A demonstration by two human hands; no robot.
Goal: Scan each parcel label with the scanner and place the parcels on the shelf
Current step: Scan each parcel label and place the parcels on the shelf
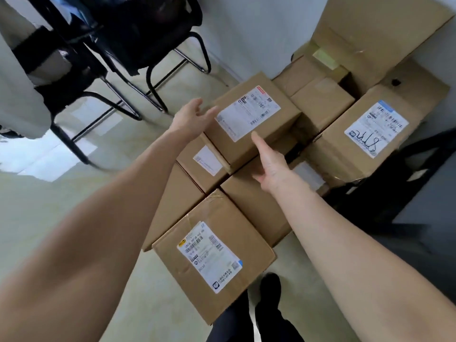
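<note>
Pale tiled floor [74, 193] runs up to a white wall [259, 33], and a cluster of cardboard parcels sits on the floor in the corner. Black chairs [138, 45] stand at the upper left beside something draped in white.

Both bare arms reach forward over the pile toward the top parcel [254, 122], a brown box resting on other boxes near the middle of the heap, its white shipping label [248, 112] facing up. The left hand [192, 119] is open, fingers spread, at the parcel's left edge; whether it touches the cardboard cannot be told. The right hand [269, 164] is also open, fingers extended and lying against the near side of the same parcel, the fingertips reaching the lower edge of the label. Neither hand has closed on anything.

Closest to the person lies a nearer parcel [212, 255] with a label [209, 256] printed with barcodes, tilted on the floor. To the right stands a larger parcel [370, 137] whose label [376, 128] carries blue handwriting. A small box [204, 164] with a plain white label is partly tucked under the top parcel. Taller boxes [370, 33] lean against the wall behind. A dark frame [394, 188] stands at the right edge. Dark trousers and a black shoe [270, 285] show at the bottom.
</note>
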